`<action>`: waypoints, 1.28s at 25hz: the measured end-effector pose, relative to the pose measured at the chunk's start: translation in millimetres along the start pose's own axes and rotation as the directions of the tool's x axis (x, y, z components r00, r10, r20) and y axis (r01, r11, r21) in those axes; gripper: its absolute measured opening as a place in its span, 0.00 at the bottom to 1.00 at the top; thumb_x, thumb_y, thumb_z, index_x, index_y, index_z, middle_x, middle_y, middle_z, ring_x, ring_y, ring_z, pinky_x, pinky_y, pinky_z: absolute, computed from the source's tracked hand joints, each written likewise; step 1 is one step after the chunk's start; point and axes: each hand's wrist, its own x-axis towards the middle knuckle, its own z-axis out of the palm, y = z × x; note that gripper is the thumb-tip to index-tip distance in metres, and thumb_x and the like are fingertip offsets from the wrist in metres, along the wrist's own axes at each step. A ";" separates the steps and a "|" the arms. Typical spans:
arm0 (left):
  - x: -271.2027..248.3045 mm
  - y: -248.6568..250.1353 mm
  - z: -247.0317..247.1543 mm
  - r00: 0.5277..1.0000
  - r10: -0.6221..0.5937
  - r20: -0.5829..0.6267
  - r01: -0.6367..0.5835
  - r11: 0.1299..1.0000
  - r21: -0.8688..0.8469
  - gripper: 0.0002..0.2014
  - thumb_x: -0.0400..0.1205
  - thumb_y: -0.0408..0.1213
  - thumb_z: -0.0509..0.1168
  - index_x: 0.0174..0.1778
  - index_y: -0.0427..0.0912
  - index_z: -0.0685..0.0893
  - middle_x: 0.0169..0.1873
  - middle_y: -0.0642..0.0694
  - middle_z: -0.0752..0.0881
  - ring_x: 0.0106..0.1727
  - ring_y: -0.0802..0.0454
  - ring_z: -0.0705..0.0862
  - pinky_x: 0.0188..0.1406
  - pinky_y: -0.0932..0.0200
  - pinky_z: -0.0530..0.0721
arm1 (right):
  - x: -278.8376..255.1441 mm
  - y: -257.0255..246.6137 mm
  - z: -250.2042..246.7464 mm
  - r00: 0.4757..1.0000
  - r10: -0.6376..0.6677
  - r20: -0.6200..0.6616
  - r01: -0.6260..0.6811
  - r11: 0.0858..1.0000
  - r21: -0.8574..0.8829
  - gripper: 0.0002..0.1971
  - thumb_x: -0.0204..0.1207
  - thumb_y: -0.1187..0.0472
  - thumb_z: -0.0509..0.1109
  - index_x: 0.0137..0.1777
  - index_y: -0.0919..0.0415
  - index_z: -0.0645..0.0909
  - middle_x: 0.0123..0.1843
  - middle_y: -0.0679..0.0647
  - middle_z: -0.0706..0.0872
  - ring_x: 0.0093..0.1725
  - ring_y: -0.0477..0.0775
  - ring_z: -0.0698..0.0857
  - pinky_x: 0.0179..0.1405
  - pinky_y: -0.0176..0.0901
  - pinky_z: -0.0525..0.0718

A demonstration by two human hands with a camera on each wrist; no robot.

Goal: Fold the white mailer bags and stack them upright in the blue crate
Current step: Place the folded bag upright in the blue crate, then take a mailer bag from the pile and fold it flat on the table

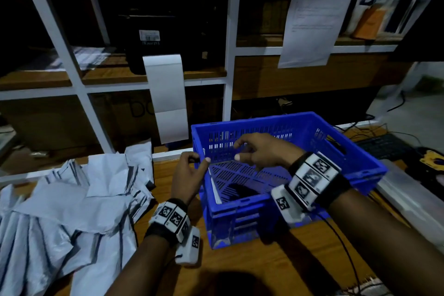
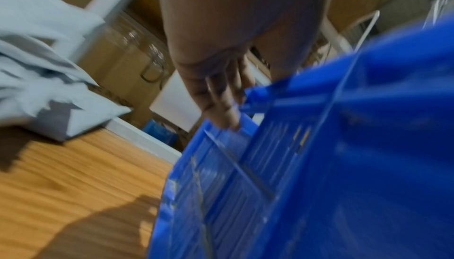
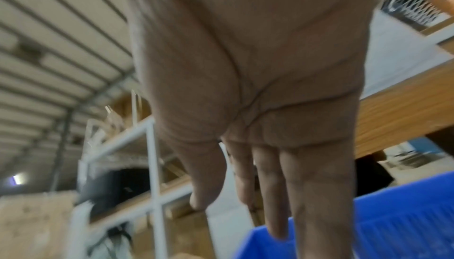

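Head view: folded bag (image 1: 212,185) upright against blue crate (image 1: 360,151) left wall. Left hand (image 1: 189,175) pinches its top; right hand (image 1: 262,151) hovers relaxed, empty. Pile (image 1: 72,199) on counter (image 1: 264,267). Keep bag snug to wall before letting go.

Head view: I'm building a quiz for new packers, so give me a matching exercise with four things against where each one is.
1. loose mailer bags
2. folded bag
3. left hand
4. right hand

A. upright inside the blue crate, against its left wall
B. above the crate's floor, holding nothing
C. heaped on the table, left of the crate
D. at the crate's left rim

Pairs: 1-C, 2-A, 3-D, 4-B.
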 end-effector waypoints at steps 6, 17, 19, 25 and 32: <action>-73.5 16.5 -27.7 0.987 -0.134 0.085 0.137 0.990 -0.038 0.15 0.87 0.42 0.66 0.68 0.44 0.75 0.59 0.57 0.78 0.47 0.77 0.82 0.35 0.75 0.82 | -69.1 6.8 55.3 0.889 -0.296 -0.350 0.348 0.932 0.096 0.15 0.84 0.55 0.70 0.69 0.53 0.80 0.62 0.48 0.86 0.56 0.45 0.84 0.54 0.37 0.82; -234.9 -20.2 -89.9 0.961 -0.203 -0.188 0.233 0.961 0.148 0.09 0.86 0.34 0.69 0.60 0.37 0.82 0.52 0.51 0.86 0.50 0.74 0.85 0.45 0.77 0.80 | -96.4 11.4 177.9 0.876 -0.443 -0.190 0.481 0.824 0.299 0.12 0.86 0.57 0.68 0.67 0.53 0.82 0.58 0.44 0.85 0.53 0.42 0.84 0.46 0.29 0.81; -251.6 -35.3 -110.9 0.940 -0.192 -0.281 0.253 0.947 0.198 0.09 0.85 0.37 0.71 0.59 0.38 0.83 0.49 0.52 0.87 0.49 0.68 0.86 0.44 0.76 0.79 | -96.7 9.5 199.2 0.885 -0.446 -0.134 0.463 0.814 0.350 0.11 0.86 0.57 0.68 0.66 0.49 0.81 0.60 0.42 0.85 0.52 0.40 0.85 0.47 0.30 0.83; -255.7 -99.2 -158.4 0.944 -0.185 -0.273 0.317 0.733 0.602 0.29 0.71 0.41 0.81 0.66 0.40 0.79 0.60 0.40 0.82 0.60 0.40 0.81 0.56 0.43 0.82 | -82.4 0.2 243.6 0.896 -0.443 0.006 0.415 0.844 0.340 0.14 0.85 0.54 0.68 0.69 0.48 0.79 0.65 0.41 0.84 0.53 0.38 0.85 0.48 0.29 0.80; -230.7 -106.6 -192.5 0.999 -0.044 -0.003 0.024 0.490 0.871 0.18 0.75 0.43 0.73 0.59 0.46 0.79 0.55 0.46 0.81 0.54 0.39 0.81 0.46 0.45 0.76 | -70.2 -20.5 282.8 0.938 -0.343 0.054 0.307 0.892 0.333 0.17 0.85 0.53 0.68 0.73 0.49 0.77 0.66 0.45 0.83 0.61 0.44 0.85 0.54 0.33 0.81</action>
